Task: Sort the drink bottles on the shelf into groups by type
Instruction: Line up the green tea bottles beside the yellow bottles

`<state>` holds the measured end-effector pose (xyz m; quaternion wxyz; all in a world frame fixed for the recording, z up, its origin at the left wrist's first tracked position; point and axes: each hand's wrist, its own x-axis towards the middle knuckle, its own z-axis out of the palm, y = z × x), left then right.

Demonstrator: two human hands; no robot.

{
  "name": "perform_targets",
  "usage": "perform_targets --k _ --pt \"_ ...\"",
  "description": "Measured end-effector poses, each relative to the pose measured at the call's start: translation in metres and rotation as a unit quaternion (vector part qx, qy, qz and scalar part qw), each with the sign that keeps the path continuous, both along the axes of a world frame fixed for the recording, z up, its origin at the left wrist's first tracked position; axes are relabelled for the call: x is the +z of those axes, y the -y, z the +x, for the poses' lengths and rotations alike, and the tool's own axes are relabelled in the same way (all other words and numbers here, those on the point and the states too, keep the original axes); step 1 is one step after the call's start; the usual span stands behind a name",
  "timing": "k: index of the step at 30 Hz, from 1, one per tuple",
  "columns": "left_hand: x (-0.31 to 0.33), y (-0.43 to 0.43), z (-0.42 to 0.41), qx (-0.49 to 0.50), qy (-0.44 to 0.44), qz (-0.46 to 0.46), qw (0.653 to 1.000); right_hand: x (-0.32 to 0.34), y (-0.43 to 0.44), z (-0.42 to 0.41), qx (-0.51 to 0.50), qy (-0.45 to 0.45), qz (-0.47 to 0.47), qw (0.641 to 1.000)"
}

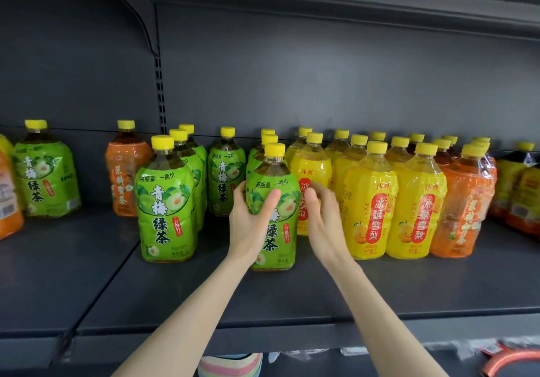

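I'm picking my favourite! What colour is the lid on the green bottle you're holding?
The lid is bright yellow; the head view shows it.

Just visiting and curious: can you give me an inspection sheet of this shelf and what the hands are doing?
Surface: dark grey metal shelf, bottles upright on it.
Job's things: green-labelled plastic bottles left and centre; yellow-labelled plastic bottles right of centre; orange-labelled plastic bottles far right, one stray at left.
Clutter: nothing seen.
Hands: left hand grips the front green bottle; right hand open beside it.
Cables: nothing seen.
Surroundings: dark back panel; orange ring below.
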<state>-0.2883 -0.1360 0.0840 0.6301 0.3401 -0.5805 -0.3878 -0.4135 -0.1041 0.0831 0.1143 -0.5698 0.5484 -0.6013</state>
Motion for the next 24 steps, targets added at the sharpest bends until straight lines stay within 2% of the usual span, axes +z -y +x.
perform_targets --k 5,12,17,24 --pt "0.000 0.007 -0.002 0.022 -0.007 -0.006 1.000 0.031 0.025 -0.018 -0.069 -0.103 -0.045 0.991" --pt "-0.007 0.021 -0.008 0.092 0.034 -0.029 0.995 0.030 0.049 -0.032 -0.086 -0.195 0.014 0.977" --pt "-0.008 0.027 -0.007 0.056 0.014 -0.022 0.998 0.025 0.055 -0.034 -0.107 -0.200 -0.002 0.974" --pt "-0.010 0.032 -0.008 0.082 0.034 -0.041 0.995 0.024 0.058 -0.039 -0.091 -0.195 -0.007 0.976"
